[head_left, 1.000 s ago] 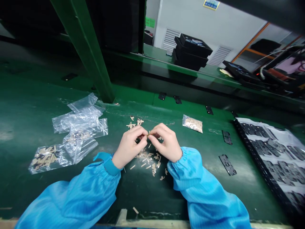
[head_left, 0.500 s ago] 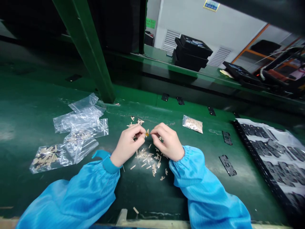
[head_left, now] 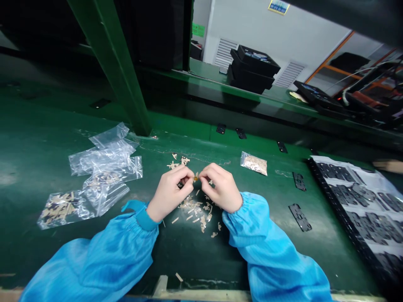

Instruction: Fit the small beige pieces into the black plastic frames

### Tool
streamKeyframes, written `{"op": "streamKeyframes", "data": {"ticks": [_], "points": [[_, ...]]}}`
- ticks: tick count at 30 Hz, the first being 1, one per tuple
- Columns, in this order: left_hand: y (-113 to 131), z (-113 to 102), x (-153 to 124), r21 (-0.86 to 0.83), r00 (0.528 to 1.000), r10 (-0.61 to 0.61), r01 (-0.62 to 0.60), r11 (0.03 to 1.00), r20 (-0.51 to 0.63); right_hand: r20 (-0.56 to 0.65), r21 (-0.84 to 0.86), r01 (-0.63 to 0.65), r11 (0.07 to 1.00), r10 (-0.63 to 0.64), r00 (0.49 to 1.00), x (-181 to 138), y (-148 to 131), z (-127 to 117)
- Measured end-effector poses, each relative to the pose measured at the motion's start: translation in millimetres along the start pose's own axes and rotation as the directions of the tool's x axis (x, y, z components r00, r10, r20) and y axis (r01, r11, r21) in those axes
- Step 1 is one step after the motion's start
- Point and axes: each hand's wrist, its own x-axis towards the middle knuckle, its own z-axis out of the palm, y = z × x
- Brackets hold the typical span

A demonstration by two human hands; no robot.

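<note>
My left hand (head_left: 174,187) is closed in a pinch on a small amber-and-tan piece (head_left: 196,178). From the other side, the pinched thumb and finger of my right hand (head_left: 223,187) meet the same piece. It is too small for me to make out its kind. Below and between my hands lies a loose scatter of thin tan and silvery pieces (head_left: 203,218). A smaller heap of tan strips (head_left: 182,161) sits just beyond my left fingers. Both forearms are in blue sleeves.
Clear zip bags (head_left: 108,161), one with tan strips (head_left: 59,207), lie left. A filled bag (head_left: 254,163) and black plates (head_left: 299,217) lie right, beside a black-edged tray (head_left: 333,218) of dark parts. A green post (head_left: 126,79) rises behind. A blurred, hand-like shape (head_left: 390,166) shows far right.
My right fingertips have come closer to the left ones, onto the small piece. The black plates along the back have shifted slightly right. A blurred, hand-like shape has appeared over the tray's far side.
</note>
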Motion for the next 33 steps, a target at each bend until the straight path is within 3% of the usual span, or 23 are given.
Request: {"op": "streamKeyframes", "data": {"ticks": [18,33], "points": [[-0.3,4.5,-1.1,0.048,0.999,0.044,-0.045,0.998,0.016,0.002,-0.052,0.048,0.997,-0.048,0.999,0.7,-2.9,0.2],[3.3,1.7,-0.3,0.048,1.0,0.019,-0.02,0.999,0.013,0.034,-0.01,0.014,1.0,-0.013,0.999,0.2,-2.2,-2.0]]}}
